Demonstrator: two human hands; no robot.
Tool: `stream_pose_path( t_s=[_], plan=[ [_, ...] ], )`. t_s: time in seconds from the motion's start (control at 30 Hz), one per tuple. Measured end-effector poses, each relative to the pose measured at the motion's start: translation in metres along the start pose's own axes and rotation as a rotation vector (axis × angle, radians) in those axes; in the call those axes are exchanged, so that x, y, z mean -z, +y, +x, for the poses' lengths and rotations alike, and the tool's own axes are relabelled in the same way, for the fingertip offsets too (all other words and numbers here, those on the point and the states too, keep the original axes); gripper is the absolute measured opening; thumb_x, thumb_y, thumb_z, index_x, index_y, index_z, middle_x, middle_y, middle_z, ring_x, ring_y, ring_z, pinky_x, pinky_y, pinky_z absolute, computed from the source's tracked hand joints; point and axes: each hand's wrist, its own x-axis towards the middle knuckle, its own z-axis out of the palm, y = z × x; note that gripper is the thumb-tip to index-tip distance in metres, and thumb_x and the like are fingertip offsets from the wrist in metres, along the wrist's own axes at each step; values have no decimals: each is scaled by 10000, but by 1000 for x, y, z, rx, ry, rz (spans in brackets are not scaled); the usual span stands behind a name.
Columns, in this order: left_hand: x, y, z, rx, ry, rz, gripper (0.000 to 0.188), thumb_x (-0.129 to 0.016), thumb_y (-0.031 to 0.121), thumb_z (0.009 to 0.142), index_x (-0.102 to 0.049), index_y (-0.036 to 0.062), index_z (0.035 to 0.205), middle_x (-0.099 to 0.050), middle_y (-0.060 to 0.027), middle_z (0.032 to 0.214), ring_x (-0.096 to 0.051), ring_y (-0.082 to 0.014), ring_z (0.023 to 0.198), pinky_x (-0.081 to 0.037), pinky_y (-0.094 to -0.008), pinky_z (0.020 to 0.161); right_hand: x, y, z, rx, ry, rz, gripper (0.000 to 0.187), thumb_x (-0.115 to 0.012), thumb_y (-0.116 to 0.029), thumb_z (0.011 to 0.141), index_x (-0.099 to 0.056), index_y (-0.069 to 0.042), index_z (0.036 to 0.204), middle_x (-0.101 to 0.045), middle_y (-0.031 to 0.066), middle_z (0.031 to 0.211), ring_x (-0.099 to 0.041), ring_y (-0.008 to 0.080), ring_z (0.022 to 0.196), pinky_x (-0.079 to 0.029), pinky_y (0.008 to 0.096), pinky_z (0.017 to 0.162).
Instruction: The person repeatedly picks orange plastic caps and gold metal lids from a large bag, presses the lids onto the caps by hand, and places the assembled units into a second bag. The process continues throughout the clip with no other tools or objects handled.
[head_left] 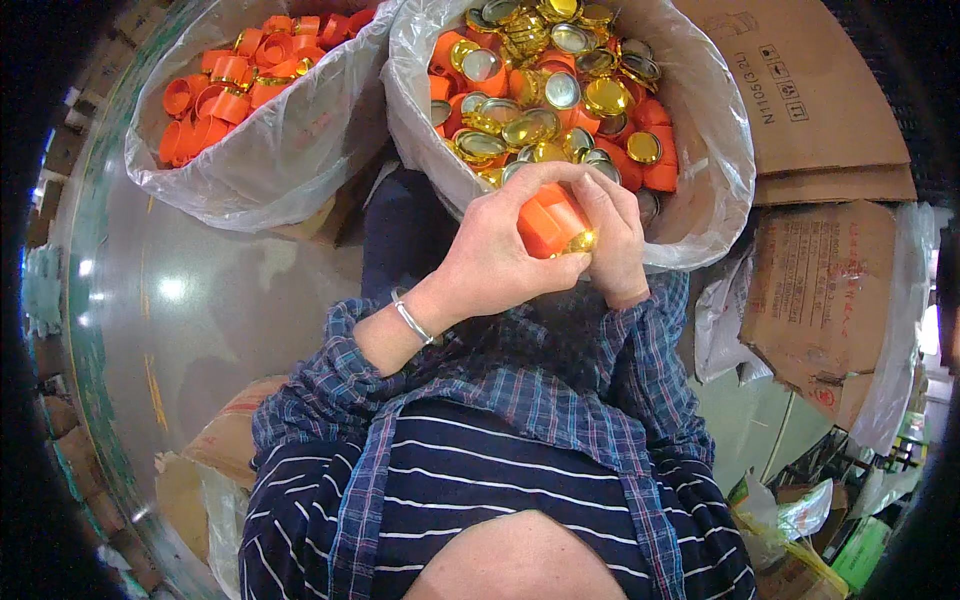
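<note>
Cardboard at upper right bears dark lettering and boxed symbols; print on the carton below blurs. The left hand and right hand meet, clasped around an orange-and-gold piece by the right bag's near rim. Grey floor stretches below the left bag.

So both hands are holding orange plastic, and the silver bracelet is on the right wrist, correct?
Not quite: in the head view the silver bracelet is on the left wrist. The left hand and right hand do hold orange plastic.
</note>
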Motion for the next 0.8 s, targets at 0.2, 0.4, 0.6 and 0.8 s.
stream_pose_path(
  t_s=[0.2,0.4,0.6,0.8],
  plan=[
    [11,-6,10,66,-78,-802,699,-734,254,912,-386,28,1475,-558,-116,1351,-534,-209,1252,-410,-349,1086,8,2,16,-221,38,708,438,-454,-387,1045,-602,-9,1209,-687,140,1130,-676,262,1014,-537,401,940],
    [5,-8,16,103,43,-587,378,-588,170,1007,-554,20,1353,-573,-66,1337,-540,-156,1230,-382,-319,1103,-1,8,21,-314,97,713,429,-469,-386,1048,-593,-13,1220,-684,125,1115,-671,242,1010,-536,390,932],
    [-8,-12,23,179,360,-666,392,-561,107,1009,-505,-13,1378,-572,-98,1324,-552,-160,1211,-428,-316,1064,-4,12,14,-171,237,280,455,-410,-374,1078,-607,11,1218,-661,61,1084,-608,149,1026,-481,310,938],
    [1,-12,24,268,147,-541,413,-573,124,1001,-493,-26,1376,-580,-113,1307,-557,-164,1200,-436,-300,1045,-4,6,5,59,115,41,467,-453,-378,1056,-592,13,1271,-604,105,1247,-538,157,1178,-394,307,1051]
  ],
)
